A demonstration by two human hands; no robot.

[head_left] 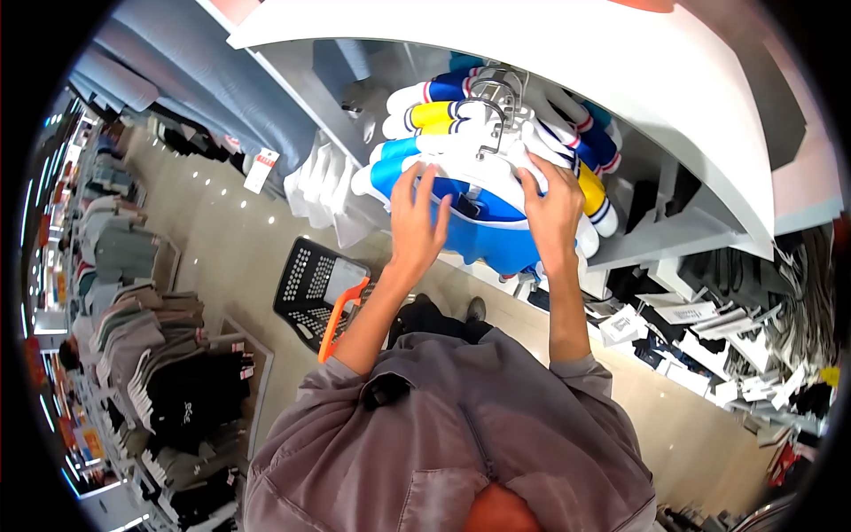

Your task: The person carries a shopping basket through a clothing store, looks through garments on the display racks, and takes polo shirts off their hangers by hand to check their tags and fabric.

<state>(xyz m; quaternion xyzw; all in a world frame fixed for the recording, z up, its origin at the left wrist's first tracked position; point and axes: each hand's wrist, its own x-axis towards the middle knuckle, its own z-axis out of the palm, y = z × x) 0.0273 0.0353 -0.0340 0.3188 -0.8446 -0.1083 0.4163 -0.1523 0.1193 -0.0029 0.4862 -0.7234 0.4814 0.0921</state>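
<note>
A bright blue shirt (483,241) with a darker blue inner neck hangs at the front of a rack, on a white hanger (479,168) with a metal hook. My left hand (415,222) lies at the shirt's left shoulder, fingers apart and thumb spread. On the opposite shoulder, my right hand (555,211) touches the shirt with its fingers spread. Behind it hang several more garments, with yellow sleeves (432,115) and navy-and-white ones on both sides. The metal hooks (498,97) crowd together on the rail.
A white shelf (612,44) curves above the rail. Below my left forearm a dark shopping basket (306,279) with an orange handle (337,315) stands on the floor. Grey and black clothes (191,390) hang at left. Folded clothes with tags (691,315) fill the right.
</note>
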